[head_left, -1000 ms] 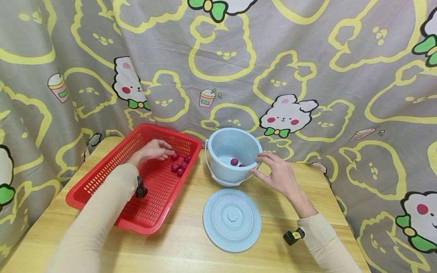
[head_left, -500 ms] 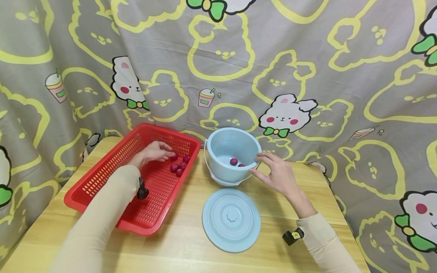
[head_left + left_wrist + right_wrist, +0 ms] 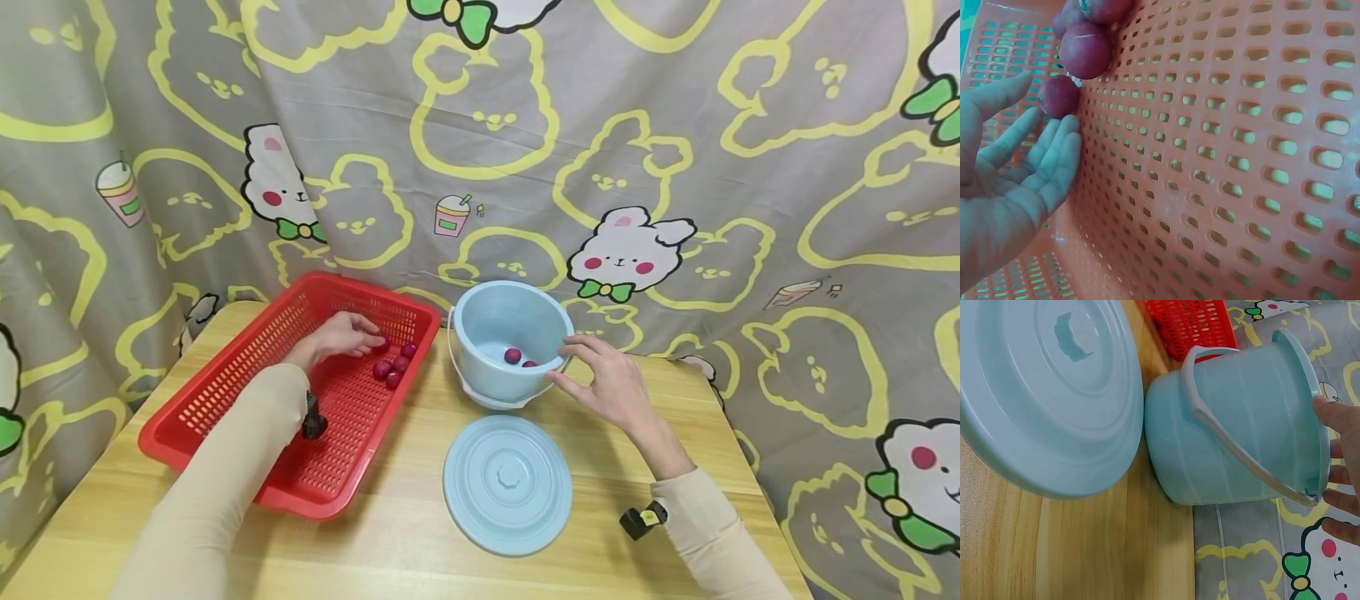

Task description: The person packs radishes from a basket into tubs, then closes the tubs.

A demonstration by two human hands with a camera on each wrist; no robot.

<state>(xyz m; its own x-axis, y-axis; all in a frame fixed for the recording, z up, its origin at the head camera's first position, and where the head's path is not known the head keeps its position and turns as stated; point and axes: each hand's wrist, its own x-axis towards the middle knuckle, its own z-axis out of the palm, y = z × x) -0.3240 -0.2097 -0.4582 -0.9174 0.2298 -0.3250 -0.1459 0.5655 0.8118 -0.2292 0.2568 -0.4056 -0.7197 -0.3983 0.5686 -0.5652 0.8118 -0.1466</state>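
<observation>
In the head view my left hand (image 3: 341, 335) reaches into the red perforated basket (image 3: 339, 454). Its fingers are loosely extended, tips at or very near a plum (image 3: 1060, 97) by the basket wall, as the left wrist view shows. Several dark red plums (image 3: 382, 369) lie clustered beside it. To the right stands a light blue bucket (image 3: 487, 377) with two plums visible on its bottom, one (image 3: 512, 356) in full and one partly hidden by the rim. My right hand (image 3: 611, 383) rests on the bucket's right rim, thumb and fingers spread along it.
A round blue lid (image 3: 507, 483) lies flat on the wooden table (image 3: 405, 533) in front of the bucket. The bucket's pale handle (image 3: 1229, 440) hangs down at its side. A grey patterned curtain (image 3: 495, 92) closes off the back and sides.
My left hand has edged slightly right, close against the nearest plum. The right hand stays on the bucket rim, and the view shifts only a little.
</observation>
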